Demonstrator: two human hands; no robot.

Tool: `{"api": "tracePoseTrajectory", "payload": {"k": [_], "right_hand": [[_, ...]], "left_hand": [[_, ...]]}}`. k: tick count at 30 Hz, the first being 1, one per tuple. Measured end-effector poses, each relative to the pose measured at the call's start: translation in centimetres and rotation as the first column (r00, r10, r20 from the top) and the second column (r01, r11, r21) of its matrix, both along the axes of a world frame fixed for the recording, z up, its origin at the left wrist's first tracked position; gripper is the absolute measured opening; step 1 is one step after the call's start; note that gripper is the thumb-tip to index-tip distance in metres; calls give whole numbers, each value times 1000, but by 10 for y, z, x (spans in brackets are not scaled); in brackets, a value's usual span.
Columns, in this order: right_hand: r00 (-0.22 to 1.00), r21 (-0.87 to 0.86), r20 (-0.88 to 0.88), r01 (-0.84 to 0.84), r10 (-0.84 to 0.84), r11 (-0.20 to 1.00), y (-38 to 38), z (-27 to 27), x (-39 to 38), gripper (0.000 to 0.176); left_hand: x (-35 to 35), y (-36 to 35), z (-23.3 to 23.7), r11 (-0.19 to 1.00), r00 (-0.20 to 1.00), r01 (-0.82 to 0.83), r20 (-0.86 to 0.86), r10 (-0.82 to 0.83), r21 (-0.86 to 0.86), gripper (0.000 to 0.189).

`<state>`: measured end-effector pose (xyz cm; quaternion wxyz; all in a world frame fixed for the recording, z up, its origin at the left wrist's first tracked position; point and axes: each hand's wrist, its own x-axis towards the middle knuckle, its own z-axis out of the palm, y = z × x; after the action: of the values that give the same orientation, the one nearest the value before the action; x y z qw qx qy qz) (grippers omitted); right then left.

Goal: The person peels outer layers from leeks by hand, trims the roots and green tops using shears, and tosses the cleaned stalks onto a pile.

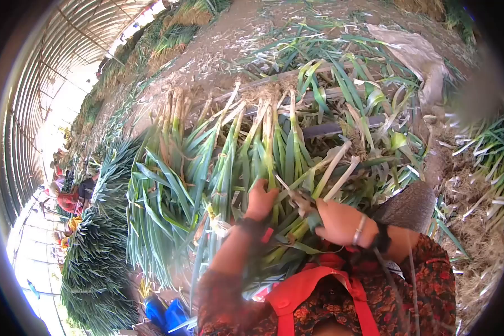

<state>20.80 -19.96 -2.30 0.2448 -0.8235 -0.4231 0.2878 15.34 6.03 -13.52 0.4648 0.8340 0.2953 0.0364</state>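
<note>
Long green onions (224, 168) lie in a thick row in front of me, roots pointing away and leaves toward me. My left hand (261, 200) is closed on leaves in the middle of this row, thumb uppermost. To its right, my right hand (341, 224) curls around a slim tool (300, 203) whose thin pale tip points toward the left hand. Blur keeps me from telling the tool's exact kind. Two thick white stalks (339, 175) stick up just beyond the right hand. Leaves partly cover the fingertips of both hands.
A dense stack of green onions (98, 269) rises at the left, with other people (67, 199) beyond it. Loose leaves and a pale sack (411, 53) lie on the soil at the back. Rooty onions (490, 168) line the right side. A ribbed tunnel roof (67, 50) arches over the left.
</note>
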Motion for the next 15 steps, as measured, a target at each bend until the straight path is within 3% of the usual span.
{"api": "tracePoseTrajectory", "payload": {"k": [3,5,7,8,11,13,15], "right_hand": [[992,3,123,-3,2,1000,59,-22,43,41],[981,6,159,109,-108,994,102,-34,79,30],[858,44,356,379,-369,924,139,-81,116,33],[853,119,327,391,-408,913,138,-79,120,37],[971,48,200,128,-135,991,102,-43,87,39],[978,5,208,11,-11,1000,75,-19,57,44],[986,-117,164,10,9,993,64,-20,44,49]], "left_hand": [[0,-3,-13,998,998,-40,40,42,-55,44],[1,-4,-16,995,995,-64,66,69,-71,46],[-1,-4,-21,992,992,-89,77,96,-94,47],[1,-2,-24,988,991,-87,94,99,-129,45],[-2,-3,-35,964,985,-84,123,118,-252,41],[-1,-2,-33,942,981,-80,144,133,-327,41],[1,0,-37,948,980,-82,147,133,-307,41]]}}
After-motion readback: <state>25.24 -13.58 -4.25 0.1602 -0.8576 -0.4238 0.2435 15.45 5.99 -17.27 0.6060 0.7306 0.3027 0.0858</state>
